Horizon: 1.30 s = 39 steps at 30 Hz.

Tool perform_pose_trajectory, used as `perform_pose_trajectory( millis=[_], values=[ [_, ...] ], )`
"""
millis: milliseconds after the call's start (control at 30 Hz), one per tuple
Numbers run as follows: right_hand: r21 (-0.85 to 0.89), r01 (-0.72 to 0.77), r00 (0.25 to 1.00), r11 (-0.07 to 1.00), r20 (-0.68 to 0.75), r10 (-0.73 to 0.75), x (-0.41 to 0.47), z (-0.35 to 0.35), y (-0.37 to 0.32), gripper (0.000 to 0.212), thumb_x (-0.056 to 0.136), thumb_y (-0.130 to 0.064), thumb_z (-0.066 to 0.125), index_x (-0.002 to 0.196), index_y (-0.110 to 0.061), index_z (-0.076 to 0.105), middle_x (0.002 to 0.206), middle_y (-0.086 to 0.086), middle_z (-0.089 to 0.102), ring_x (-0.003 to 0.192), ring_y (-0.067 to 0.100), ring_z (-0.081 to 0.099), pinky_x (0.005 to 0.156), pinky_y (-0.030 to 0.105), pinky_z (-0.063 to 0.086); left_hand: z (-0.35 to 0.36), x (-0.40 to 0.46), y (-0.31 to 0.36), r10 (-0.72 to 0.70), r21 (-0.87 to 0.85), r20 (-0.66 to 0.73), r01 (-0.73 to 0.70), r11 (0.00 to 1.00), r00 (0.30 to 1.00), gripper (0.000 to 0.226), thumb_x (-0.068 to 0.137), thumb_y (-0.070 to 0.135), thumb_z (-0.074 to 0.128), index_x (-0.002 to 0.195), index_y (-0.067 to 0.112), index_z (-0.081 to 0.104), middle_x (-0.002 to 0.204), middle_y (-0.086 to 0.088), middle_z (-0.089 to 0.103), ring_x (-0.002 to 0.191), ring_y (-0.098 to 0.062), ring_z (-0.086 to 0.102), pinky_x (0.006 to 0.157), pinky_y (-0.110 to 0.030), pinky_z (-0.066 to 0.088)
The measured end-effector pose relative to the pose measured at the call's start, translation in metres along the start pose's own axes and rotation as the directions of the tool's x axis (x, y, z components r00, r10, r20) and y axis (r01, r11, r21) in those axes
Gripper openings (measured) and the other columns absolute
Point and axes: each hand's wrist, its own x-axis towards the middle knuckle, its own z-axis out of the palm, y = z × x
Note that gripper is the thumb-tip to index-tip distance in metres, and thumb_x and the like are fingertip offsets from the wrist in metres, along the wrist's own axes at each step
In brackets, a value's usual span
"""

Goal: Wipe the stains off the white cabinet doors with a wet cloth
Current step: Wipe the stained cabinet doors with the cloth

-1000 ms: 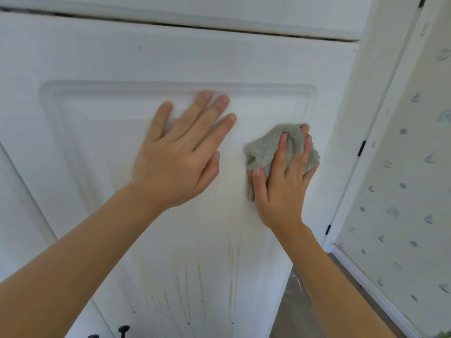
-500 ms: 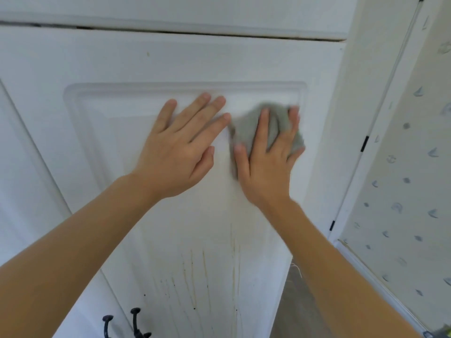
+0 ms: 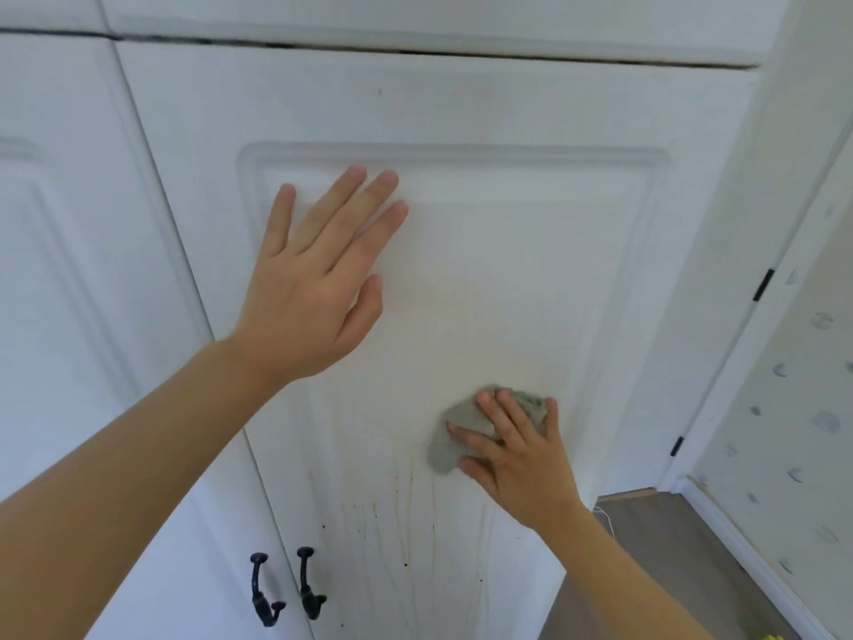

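A white panelled cabinet door point(image 3: 507, 251) fills the view. Brown drip streaks and dark specks point(image 3: 406, 510) run down its lower part. My left hand point(image 3: 314, 288) lies flat on the upper left of the panel, fingers straight and spread. My right hand point(image 3: 521, 459) presses a bunched grey cloth point(image 3: 454, 420) against the door's lower middle, just above the streaks, with its fingers spread over the cloth. Most of the cloth is hidden under that hand.
A second white door point(image 3: 69, 270) adjoins on the left. Two black handles point(image 3: 263, 588) point(image 3: 309, 584) sit at the doors' meeting edges, low down. To the right are a white frame, a patterned wall point(image 3: 784, 408) and grey floor point(image 3: 669, 570).
My right hand has slid the cloth from the panel's upper right down to its lower middle. The left hand stays flat on the door. The view has pulled back, showing the handles.
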Motion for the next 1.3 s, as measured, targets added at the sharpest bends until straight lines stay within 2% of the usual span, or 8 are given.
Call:
perform_pose_trajectory(
  millis=[267, 433, 500, 600, 867, 1033, 1167, 1300],
  values=[
    [0.123, -0.379, 0.858, 0.917, -0.324, 0.398, 0.151, -0.064, 0.0, 0.06, 0.096, -0.052, 0.03, 0.146, -0.022, 0.023, 0.151, 0.027, 0.021, 0.142, 0.036, 0.01, 0.11, 0.06, 0.01, 0.0, -0.022, -0.017, -0.146, 0.048, 0.007, 0.145, 0.988, 0.989, 0.051, 0.094, 0.018, 0.036, 0.142, 0.001, 0.032, 0.149, -0.02, 0.028, 0.14, -0.033, 0.019, 0.114, -0.045, 0.004],
    [-0.007, -0.069, 0.993, 0.998, -0.097, 0.068, 0.038, -0.002, -0.025, 0.047, 0.099, -0.05, 0.025, 0.142, -0.03, 0.029, 0.154, 0.011, 0.01, 0.147, 0.026, -0.003, 0.103, 0.061, 0.024, 0.005, -0.024, -0.017, -0.156, 0.074, 0.005, 0.155, 0.985, 0.988, 0.053, 0.095, 0.021, 0.034, 0.143, 0.001, 0.03, 0.149, -0.019, 0.028, 0.14, -0.033, 0.02, 0.115, -0.043, 0.0],
    [-0.059, 0.077, 0.996, 0.995, 0.049, -0.075, -0.005, 0.013, -0.025, 0.041, 0.101, -0.048, 0.021, 0.136, -0.035, 0.037, 0.157, 0.0, 0.006, 0.146, 0.022, 0.005, 0.099, 0.062, 0.031, 0.002, -0.026, -0.016, -0.154, 0.069, 0.009, 0.153, 0.986, 0.988, 0.052, 0.095, 0.021, 0.033, 0.143, 0.002, 0.03, 0.149, -0.019, 0.029, 0.14, -0.032, 0.02, 0.115, -0.046, 0.004],
    [-0.067, 0.136, 0.991, 0.988, 0.024, -0.134, 0.004, 0.005, -0.014, 0.041, 0.101, -0.05, 0.022, 0.138, -0.039, 0.035, 0.159, -0.004, 0.004, 0.144, 0.018, 0.012, 0.102, 0.059, 0.023, -0.004, -0.036, -0.02, -0.148, 0.088, 0.012, 0.146, 0.985, 0.989, 0.052, 0.095, 0.021, 0.033, 0.144, 0.003, 0.028, 0.15, -0.018, 0.028, 0.142, -0.028, 0.018, 0.112, -0.052, 0.009],
    [0.124, -0.323, 0.862, 0.938, -0.37, 0.346, 0.183, -0.068, -0.031, 0.061, 0.095, -0.051, 0.033, 0.147, -0.02, 0.024, 0.151, 0.026, 0.022, 0.141, 0.036, 0.012, 0.109, 0.06, 0.009, -0.007, -0.061, -0.04, -0.198, 0.131, 0.001, 0.196, 0.972, 0.98, 0.054, 0.094, 0.021, 0.034, 0.144, 0.001, 0.029, 0.15, -0.019, 0.026, 0.144, -0.019, 0.004, 0.115, -0.045, 0.0],
    [-0.017, -0.036, 0.978, 0.999, -0.206, 0.031, 0.086, -0.002, -0.059, 0.055, 0.097, -0.051, 0.031, 0.147, -0.029, 0.024, 0.159, 0.008, 0.0, 0.147, 0.025, -0.001, 0.11, 0.056, 0.01, 0.004, -0.068, -0.041, -0.162, 0.194, -0.049, 0.169, 0.966, 0.986, 0.053, 0.094, 0.021, 0.033, 0.144, 0.004, 0.031, 0.15, -0.011, 0.024, 0.144, -0.02, 0.005, 0.115, -0.042, -0.001],
    [-0.062, 0.161, 0.987, 0.985, 0.015, -0.16, 0.015, 0.024, -0.066, 0.041, 0.1, -0.048, 0.023, 0.137, -0.036, 0.036, 0.16, -0.003, -0.005, 0.143, 0.018, 0.017, 0.1, 0.055, 0.025, 0.005, -0.071, -0.041, -0.166, 0.203, -0.061, 0.175, 0.963, 0.984, 0.053, 0.094, 0.022, 0.033, 0.144, 0.005, 0.032, 0.15, -0.011, 0.024, 0.144, -0.02, 0.006, 0.116, -0.042, 0.001],
    [-0.077, 0.199, 0.971, 0.977, -0.12, -0.207, 0.072, -0.007, -0.05, 0.051, 0.095, -0.053, 0.037, 0.143, -0.039, 0.028, 0.16, -0.004, -0.001, 0.145, 0.016, 0.012, 0.109, 0.053, 0.014, 0.006, -0.073, -0.041, -0.155, 0.179, -0.073, 0.165, 0.97, 0.985, 0.052, 0.094, 0.022, 0.034, 0.144, 0.006, 0.034, 0.151, -0.009, 0.023, 0.144, -0.02, 0.009, 0.115, -0.044, 0.006]
  ],
)
